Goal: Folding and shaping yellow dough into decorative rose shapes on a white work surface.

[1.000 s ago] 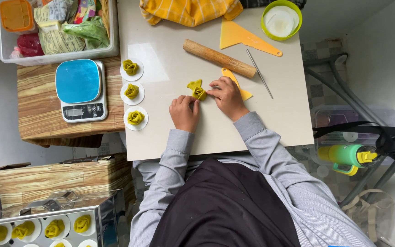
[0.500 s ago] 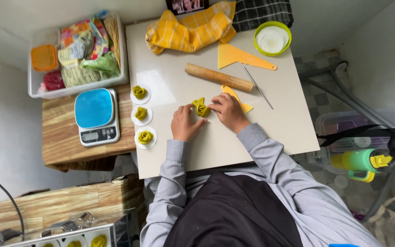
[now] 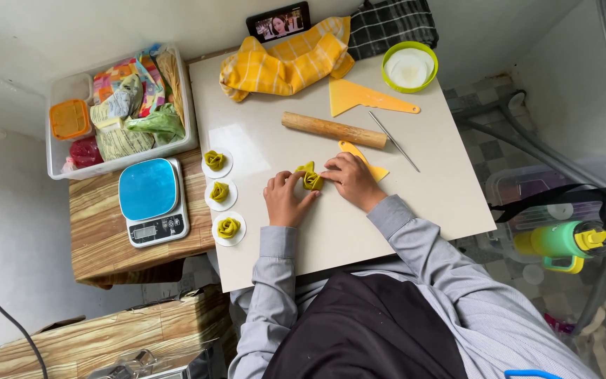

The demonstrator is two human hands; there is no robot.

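Observation:
Both my hands work a small yellow-green dough piece [image 3: 310,178] on the white table [image 3: 429,189]. My left hand [image 3: 284,199] pinches its left side and my right hand [image 3: 348,180] presses its right side. Three finished green-yellow dough rolls [image 3: 219,191] sit on round white papers in a column at the table's left edge. A wooden rolling pin [image 3: 333,130] lies just beyond my hands. Partly under my right hand lies a yellow scraper [image 3: 369,163].
A second yellow scraper [image 3: 365,99], a thin metal rod [image 3: 394,141], a green-rimmed bowl [image 3: 409,67], a yellow cloth [image 3: 287,64] and a phone [image 3: 278,22] lie at the back. Left stand a blue scale [image 3: 151,201] and a clear bin [image 3: 117,116] of packets.
The view has shifted, so the table sits lower and more to the right in frame. My hands stay on the dough piece, pinching it closer together.

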